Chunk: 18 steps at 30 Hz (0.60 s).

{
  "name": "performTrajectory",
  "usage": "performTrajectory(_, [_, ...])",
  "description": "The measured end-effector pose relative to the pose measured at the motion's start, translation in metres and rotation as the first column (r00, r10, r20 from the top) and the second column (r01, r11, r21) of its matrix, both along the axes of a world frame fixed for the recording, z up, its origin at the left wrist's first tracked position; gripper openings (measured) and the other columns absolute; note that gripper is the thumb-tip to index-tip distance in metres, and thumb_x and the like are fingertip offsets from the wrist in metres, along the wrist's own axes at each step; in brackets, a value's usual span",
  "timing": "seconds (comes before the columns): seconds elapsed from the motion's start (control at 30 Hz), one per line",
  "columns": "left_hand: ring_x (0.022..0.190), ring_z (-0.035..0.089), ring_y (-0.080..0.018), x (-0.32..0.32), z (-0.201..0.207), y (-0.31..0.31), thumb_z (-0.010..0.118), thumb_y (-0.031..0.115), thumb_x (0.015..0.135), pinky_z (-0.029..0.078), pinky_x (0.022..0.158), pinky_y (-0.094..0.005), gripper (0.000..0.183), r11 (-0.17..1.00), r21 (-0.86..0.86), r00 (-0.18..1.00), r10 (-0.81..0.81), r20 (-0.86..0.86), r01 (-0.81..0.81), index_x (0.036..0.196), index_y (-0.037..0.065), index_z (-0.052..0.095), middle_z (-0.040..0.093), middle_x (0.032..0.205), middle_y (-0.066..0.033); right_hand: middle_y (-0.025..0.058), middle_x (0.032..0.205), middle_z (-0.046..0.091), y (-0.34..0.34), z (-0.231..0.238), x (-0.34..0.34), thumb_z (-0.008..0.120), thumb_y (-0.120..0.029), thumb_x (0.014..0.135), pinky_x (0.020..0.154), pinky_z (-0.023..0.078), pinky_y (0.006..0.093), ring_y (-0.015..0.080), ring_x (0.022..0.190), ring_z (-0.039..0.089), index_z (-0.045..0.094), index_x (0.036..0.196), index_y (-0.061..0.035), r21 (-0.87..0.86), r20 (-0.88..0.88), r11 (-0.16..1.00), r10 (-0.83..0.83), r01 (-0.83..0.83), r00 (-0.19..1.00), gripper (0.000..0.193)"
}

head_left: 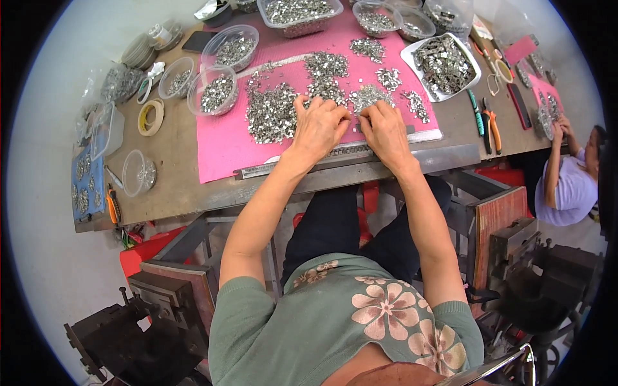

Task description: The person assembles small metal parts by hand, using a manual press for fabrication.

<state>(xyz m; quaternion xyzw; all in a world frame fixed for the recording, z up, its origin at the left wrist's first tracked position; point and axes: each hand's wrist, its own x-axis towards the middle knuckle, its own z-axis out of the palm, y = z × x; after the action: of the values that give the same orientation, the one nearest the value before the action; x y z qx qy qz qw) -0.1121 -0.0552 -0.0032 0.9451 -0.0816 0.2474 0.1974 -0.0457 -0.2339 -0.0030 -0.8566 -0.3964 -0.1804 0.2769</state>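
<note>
My left hand [318, 127] and my right hand [384, 131] work side by side at the front of a pink mat [219, 151]. Thumb and fingers are pinched together on both; whatever they grip is too small or hidden to name. Just below them, along the table's front edge, runs a narrow metal strip [261, 170] with small pieces lined up in it. A large heap of small shiny metal pieces [271, 116] spreads left of my left hand. Beyond my right hand lies a paler heap of small pieces [371, 96], and more heaps are scattered farther back.
Clear plastic tubs of metal pieces [235, 48] stand behind and left. At the right are a white tray [476, 76] of dark metal pieces and orange-handled pliers [492, 128]. Yellow tape [150, 117] lies left. Another person [570, 174] works at the far right.
</note>
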Motion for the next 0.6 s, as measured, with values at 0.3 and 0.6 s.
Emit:
performTrajectory(0.3, [0.09,0.061,-0.0211,0.001,0.005,-0.002,0.075,0.021,0.086,0.032,0.102,-0.0532,0.007,0.999,0.044,1.0,0.007,0.007,-0.008,0.092,0.016,0.074,0.064,0.083,0.0004,0.0121,0.088,0.06,-0.004,0.005,0.012,0.07,-0.007,0.084,0.076,0.045,0.0439,0.0326,0.082,0.06,0.062,0.088,-0.0038,-0.046,0.021,0.995,0.092,-0.091,0.996,0.01])
performTrajectory(0.6, [0.086,0.06,-0.0186,-0.044,0.018,-0.027,0.076,0.017,0.085,0.032,0.103,-0.0481,0.01,0.991,-0.114,0.997,-0.059,0.045,0.063,0.092,0.013,0.07,0.06,0.082,0.001,0.0097,0.084,0.056,-0.04,0.028,-0.023,0.073,-0.002,0.08,0.074,0.044,0.0399,0.0288,0.081,0.059,0.061,0.092,-0.0021,0.042,-0.075,0.956,0.293,-0.291,0.953,0.017])
